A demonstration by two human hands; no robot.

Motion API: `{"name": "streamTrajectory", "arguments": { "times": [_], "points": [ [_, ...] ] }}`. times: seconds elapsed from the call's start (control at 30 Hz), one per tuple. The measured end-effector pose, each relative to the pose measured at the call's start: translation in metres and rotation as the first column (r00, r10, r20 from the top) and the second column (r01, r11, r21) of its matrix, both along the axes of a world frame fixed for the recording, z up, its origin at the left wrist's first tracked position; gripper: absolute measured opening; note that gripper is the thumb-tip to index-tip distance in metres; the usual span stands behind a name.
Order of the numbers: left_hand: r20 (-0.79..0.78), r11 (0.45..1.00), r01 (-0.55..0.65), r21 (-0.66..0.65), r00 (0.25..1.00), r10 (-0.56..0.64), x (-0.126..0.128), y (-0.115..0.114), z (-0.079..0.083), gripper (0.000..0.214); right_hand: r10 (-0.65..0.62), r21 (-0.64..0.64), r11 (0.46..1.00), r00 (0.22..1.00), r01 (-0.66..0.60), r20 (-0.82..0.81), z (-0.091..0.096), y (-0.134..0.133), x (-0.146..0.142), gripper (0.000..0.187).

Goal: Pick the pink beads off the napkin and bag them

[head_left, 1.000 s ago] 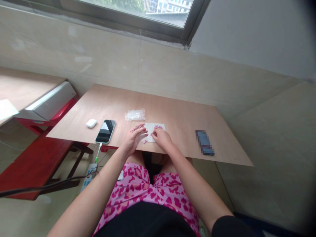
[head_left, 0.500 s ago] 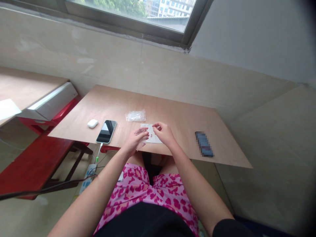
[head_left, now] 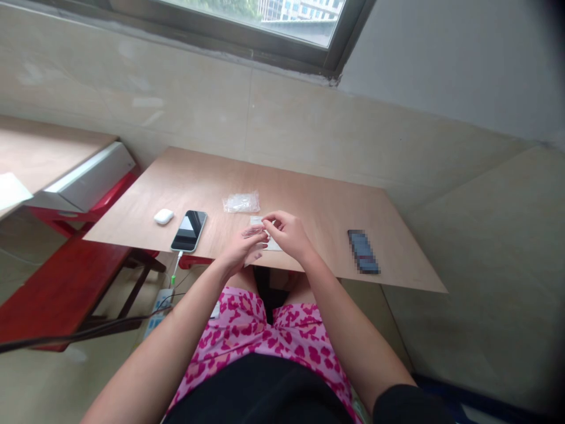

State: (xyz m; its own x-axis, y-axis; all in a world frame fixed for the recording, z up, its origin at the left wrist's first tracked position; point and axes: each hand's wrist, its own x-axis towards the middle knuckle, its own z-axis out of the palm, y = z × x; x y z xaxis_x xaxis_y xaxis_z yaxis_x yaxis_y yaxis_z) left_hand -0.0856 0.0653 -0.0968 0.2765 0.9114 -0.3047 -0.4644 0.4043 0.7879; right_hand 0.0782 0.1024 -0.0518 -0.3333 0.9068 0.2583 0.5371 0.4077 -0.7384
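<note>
My left hand (head_left: 241,250) is closed on a small clear plastic bag (head_left: 253,257), which hangs below its fingers near the table's front edge. Close against it, my right hand (head_left: 289,234) has thumb and forefinger pinched together at the left fingertips. Whatever lies in that pinch is too small to make out. Under both hands is a white sheet (head_left: 273,244), mostly covered by them. Just beyond the hands rests a crinkled clear plastic packet (head_left: 241,202).
On the wooden table (head_left: 309,194), a charging phone (head_left: 189,231) and a white earbud case (head_left: 163,217) lie to the left. A blurred-out dark phone (head_left: 364,251) lies to the right. A red bench (head_left: 57,288) and power strip (head_left: 162,303) are at lower left.
My right hand has moved left, from above the white sheet to my left fingertips. The small reddish bits seen on the sheet are now hidden behind the hand. The view has shifted slightly.
</note>
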Motion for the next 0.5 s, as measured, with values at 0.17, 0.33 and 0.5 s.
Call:
{"name": "streamTrajectory", "arguments": {
  "times": [0.17, 0.33, 0.5],
  "points": [
    [0.034, 0.999, -0.034, -0.027, 0.999, 0.035, -0.003, 0.004, -0.003, 0.047, -0.090, -0.059, 0.993, 0.974, 0.104, 0.208, -0.037, 0.010, 0.019, 0.019],
    [0.034, 0.999, -0.043, -0.030, 0.998, 0.044, -0.003, 0.005, -0.006, 0.048, -0.083, -0.163, 0.971, 0.884, 0.176, 0.460, -0.075, 0.011, 0.024, 0.016],
    [0.038, 0.997, -0.077, -0.004, 0.996, 0.077, -0.003, 0.006, -0.008, 0.047, -0.197, -0.135, 0.945, 0.849, 0.298, 0.491, -0.089, 0.008, 0.011, 0.020]
  ]
}}
